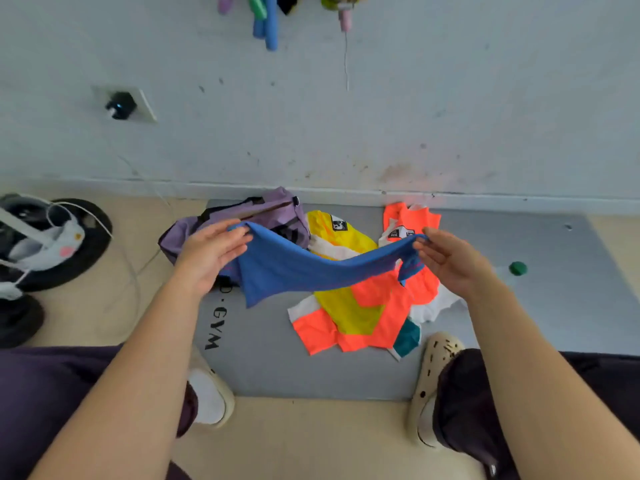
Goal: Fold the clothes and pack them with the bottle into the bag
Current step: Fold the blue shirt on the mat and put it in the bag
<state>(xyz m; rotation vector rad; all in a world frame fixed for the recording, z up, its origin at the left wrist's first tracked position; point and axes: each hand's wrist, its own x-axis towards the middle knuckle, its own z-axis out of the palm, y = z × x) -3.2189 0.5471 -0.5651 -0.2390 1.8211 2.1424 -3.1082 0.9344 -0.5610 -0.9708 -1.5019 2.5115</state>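
A grey mat (519, 306) lies by the wall (450, 116); a black plug (120, 105) sits in a wall socket.

Bright, even daylight, soft and diffuse; source can't be pinned down. The wall (381, 116) reads cool pale blue-white, no harsh glare. Shadows are faint: a soft one under the blue garment (311, 268) on the grey mat (554, 306), darker patches beside the shoes (433, 386). Neon orange cloth (377, 306) looks oversaturated and casts a pinkish tint on the wall base. Strong wide-angle distortion: the skirting line bows, forearms balloon toward the bottom corners. Overall slightly soft, compression smear; hanging toys (266, 22) at the top edge blurred, the socket (121, 105) fuzzy. The green cap (517, 268) is soft-edged.
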